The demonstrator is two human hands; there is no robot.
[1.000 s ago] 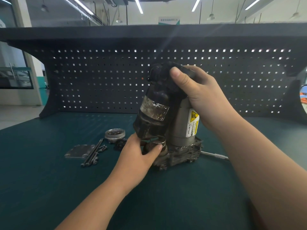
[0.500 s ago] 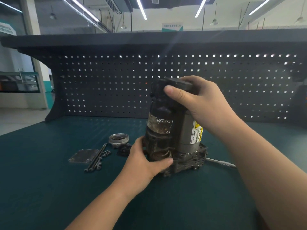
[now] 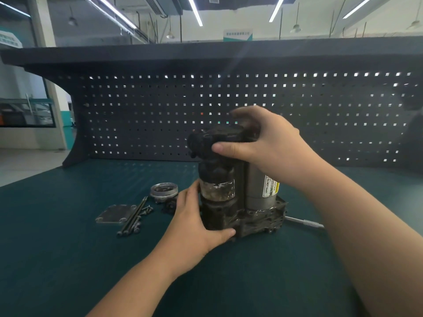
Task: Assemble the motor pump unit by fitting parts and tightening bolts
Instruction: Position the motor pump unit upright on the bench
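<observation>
The motor pump unit stands upright on the green bench mat. Its dark dirty canister (image 3: 217,188) now sits straight on the cast base (image 3: 263,223), beside the grey motor cylinder (image 3: 258,191) with a yellow warning label. My right hand (image 3: 270,145) grips the black cap on top of the canister, thumb across its front. My left hand (image 3: 196,225) wraps the canister's lower end at the base, thumb along the front.
Left of the unit lie a square metal plate (image 3: 115,213), several long bolts (image 3: 134,217), a round metal ring part (image 3: 164,190) and a small black piece (image 3: 169,205). A metal rod (image 3: 304,221) sticks out behind the base on the right. A dark pegboard (image 3: 229,115) closes the back.
The canister was tilted and raised off the base; it has come down and stands upright, seated on it. Both hands followed it down, keeping their hold.
</observation>
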